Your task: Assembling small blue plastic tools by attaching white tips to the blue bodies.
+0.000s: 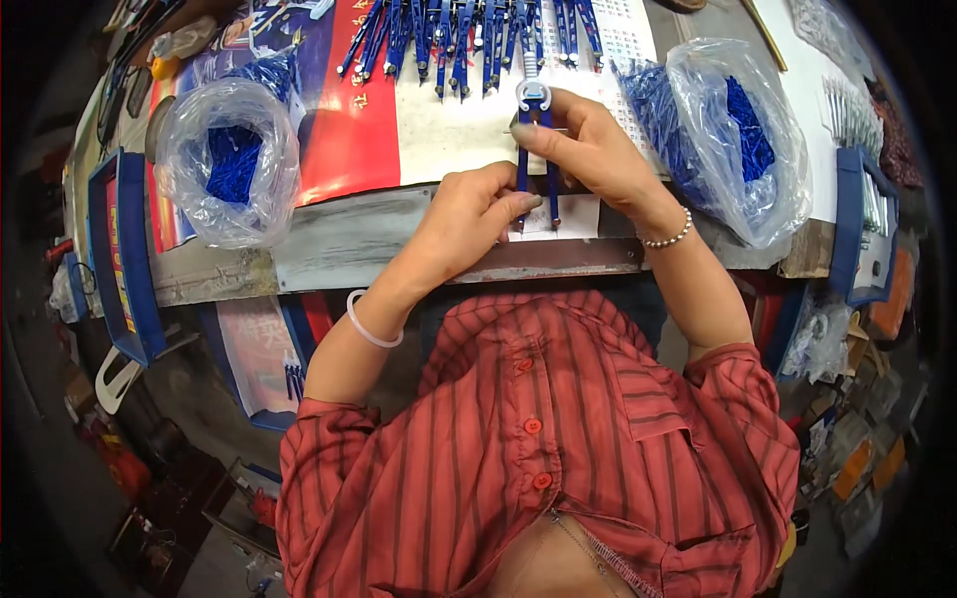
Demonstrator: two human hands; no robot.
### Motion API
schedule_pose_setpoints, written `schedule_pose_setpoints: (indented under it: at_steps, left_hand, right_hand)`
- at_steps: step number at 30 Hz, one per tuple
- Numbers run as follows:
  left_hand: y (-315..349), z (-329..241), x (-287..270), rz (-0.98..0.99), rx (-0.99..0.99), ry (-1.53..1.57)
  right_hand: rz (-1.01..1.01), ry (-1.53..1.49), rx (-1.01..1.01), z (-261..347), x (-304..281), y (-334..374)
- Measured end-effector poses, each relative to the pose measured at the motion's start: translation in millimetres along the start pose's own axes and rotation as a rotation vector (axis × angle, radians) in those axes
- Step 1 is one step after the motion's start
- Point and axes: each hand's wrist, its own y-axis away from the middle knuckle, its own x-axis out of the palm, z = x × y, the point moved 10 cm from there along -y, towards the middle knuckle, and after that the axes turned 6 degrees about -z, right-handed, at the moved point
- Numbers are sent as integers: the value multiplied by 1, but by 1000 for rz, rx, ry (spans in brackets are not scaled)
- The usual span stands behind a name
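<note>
A drawing compass with a white ring-shaped head and two blue legs stands between my hands at the table's front edge, its points toward me. My left hand is closed around the lower part of its left leg, thumb near the tip. My right hand pinches the compass just below its head with thumb and fingers; some of those fingertips are hidden behind it. Beyond them lies a row of several blue compasses, legs pointing my way.
Clear plastic bags of small blue parts stand at left and right. Blue trays hang at the table's left end and right end. Thin metal pieces lie at far right. A printed red poster covers part of the tabletop.
</note>
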Motion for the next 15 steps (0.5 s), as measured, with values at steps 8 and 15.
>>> schedule_pose_setpoints:
  at_steps: [8,15]
  left_hand:
    - [1,-5,2,-1,22,-73]
    - [2,-3,0,-39,53,-105]
  right_hand:
    - [24,95,114,-22,-8,-4]
    - [8,41,-10,-12,-8,-3]
